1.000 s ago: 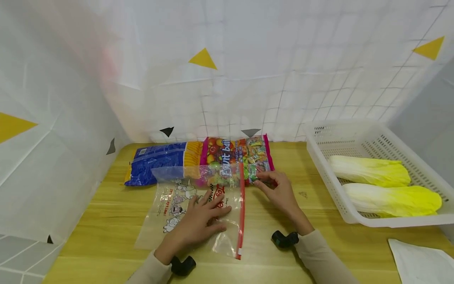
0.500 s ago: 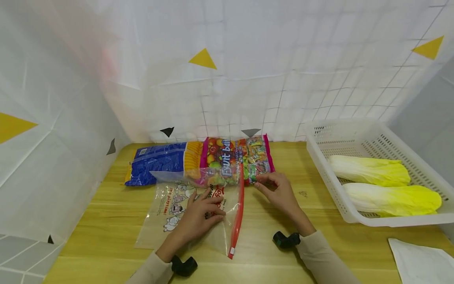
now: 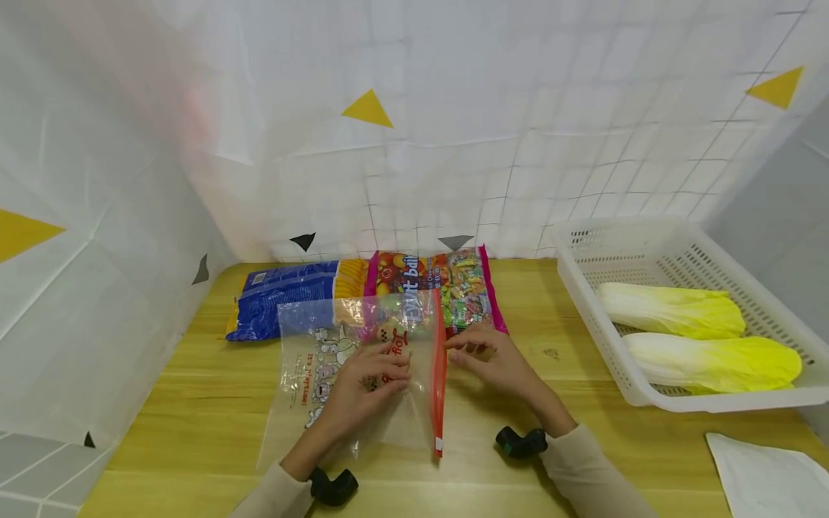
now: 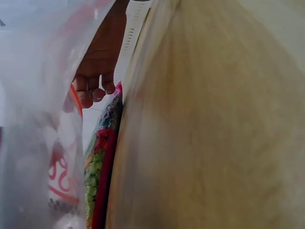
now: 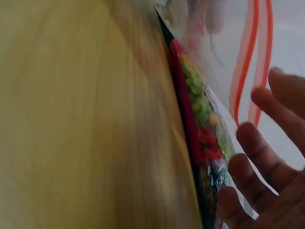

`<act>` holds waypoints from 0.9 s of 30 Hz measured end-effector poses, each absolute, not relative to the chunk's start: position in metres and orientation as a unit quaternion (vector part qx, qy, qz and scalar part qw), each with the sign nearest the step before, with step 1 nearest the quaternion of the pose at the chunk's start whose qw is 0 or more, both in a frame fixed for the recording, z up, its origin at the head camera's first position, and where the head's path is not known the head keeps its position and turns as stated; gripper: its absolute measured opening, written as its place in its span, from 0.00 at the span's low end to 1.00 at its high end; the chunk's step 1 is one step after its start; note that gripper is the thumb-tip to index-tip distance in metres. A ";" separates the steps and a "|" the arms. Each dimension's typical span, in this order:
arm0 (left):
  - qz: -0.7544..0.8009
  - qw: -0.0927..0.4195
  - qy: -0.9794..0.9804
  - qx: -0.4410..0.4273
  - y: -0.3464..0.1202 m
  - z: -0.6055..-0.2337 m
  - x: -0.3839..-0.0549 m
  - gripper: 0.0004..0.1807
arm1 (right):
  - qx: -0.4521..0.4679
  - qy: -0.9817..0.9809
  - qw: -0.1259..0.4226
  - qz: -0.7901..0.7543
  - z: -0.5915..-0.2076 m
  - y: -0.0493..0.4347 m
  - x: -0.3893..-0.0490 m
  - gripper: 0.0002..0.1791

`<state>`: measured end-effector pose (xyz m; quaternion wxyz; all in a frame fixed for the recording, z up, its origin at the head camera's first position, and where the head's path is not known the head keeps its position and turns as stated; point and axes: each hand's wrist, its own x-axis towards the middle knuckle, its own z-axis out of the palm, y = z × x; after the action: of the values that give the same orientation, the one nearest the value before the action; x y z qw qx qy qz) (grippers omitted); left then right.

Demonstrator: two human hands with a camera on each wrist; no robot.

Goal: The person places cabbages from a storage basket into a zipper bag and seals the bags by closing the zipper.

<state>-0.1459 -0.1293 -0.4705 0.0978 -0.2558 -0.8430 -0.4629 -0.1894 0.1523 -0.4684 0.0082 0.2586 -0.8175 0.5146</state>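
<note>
Candy packet (image 3: 468,288) lies behind zip bag (image 3: 414,403), basket (image 3: 599,345) rightward.

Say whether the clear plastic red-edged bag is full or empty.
The bag looks empty: it is see-through, and no contents show within.

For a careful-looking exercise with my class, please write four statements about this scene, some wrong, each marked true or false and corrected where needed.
1. In the head view, the blue-and-yellow plastic packet lies left of the multicoloured, pink-edged plastic packet. True.
2. The white perforated plastic basket holds three oblong white-and-yellow cabbages. False: the basket holds two cabbages.
3. The clear printed plastic bag has a red plastic strip along one edge. True.
4. The person's bare right hand reaches into the basket. False: the right hand is beside the strip.
</note>
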 end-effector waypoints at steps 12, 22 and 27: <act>-0.494 0.125 -0.811 -0.287 -0.134 -0.464 -0.149 0.08 | 0.312 -0.875 0.007 0.369 -0.482 0.135 -0.181 0.12; -0.497 0.101 -0.810 -0.295 -0.136 -0.454 -0.148 0.07 | 0.320 -0.878 0.080 0.348 -0.469 0.129 -0.178 0.12; -0.479 0.088 -0.826 -0.283 -0.134 -0.458 -0.147 0.08 | 0.375 -0.781 -0.078 0.493 -0.464 0.127 -0.175 0.09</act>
<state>-0.1471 -0.1342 -0.4583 0.0876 -0.2829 -0.8263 -0.4791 -0.1753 0.1272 -0.4643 -0.0779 0.3748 -0.7815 0.4927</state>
